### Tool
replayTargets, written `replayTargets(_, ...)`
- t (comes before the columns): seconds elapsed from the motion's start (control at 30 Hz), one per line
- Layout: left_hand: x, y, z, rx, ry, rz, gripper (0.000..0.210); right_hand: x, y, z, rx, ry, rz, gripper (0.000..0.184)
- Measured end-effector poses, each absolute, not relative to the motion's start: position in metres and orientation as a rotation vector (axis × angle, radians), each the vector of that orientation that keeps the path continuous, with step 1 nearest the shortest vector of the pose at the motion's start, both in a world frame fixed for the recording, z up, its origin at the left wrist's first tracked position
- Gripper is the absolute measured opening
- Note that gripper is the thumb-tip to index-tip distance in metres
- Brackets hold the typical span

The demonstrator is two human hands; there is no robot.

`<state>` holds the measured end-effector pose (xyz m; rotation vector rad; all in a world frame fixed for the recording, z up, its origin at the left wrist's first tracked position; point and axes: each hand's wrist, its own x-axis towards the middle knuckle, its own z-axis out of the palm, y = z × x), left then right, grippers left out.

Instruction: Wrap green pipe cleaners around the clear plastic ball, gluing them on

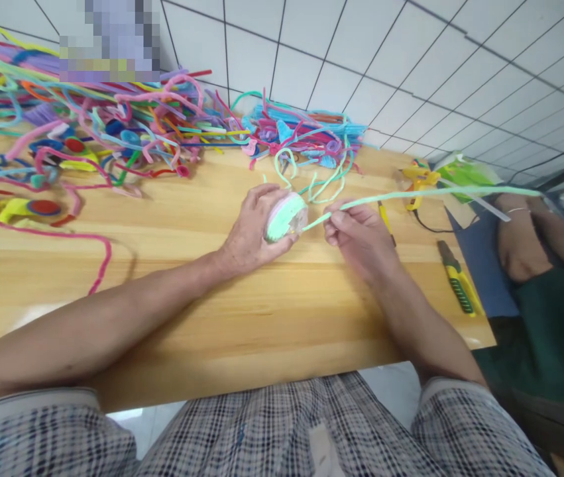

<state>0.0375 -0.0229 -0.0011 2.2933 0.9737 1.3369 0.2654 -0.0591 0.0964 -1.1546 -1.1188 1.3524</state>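
Note:
My left hand (249,232) is wrapped round a small rounded object (284,218) banded in mint green and pale lilac, with a clear, shiny end facing right. Pinched in the fingers of my right hand (361,232) is a long mint-green pipe cleaner (411,193). Its short end reaches left to the clear end of the rounded object; whether it is fixed there I cannot tell. The long end stretches far to the right over the table. Just beyond my hands lie loose curled mint-green pipe cleaners (329,189).
Heaps of colourful pipe cleaners (132,126) cover the back left of the wooden table (262,311). A bundle of blue and pink ones (306,136) lies behind my hands. At right are a yellow glue gun (418,179), a yellow-black utility knife (455,278) and another person's arm (523,238).

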Motion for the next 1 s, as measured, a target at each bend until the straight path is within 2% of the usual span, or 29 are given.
replayTargets(0.6, 0.034, -0.026, 0.004, 2.259, 1.009, 1.226, 0.079, 0.251, -0.036, 0.078, -1.207, -1.209, 1.224, 0.04)
replayTargets(1.0, 0.029, -0.024, 0.005, 2.317, 0.891, 1.236, 0.064, 0.248, -0.037, 0.072, -1.234, -1.231, 1.143, 0.042)
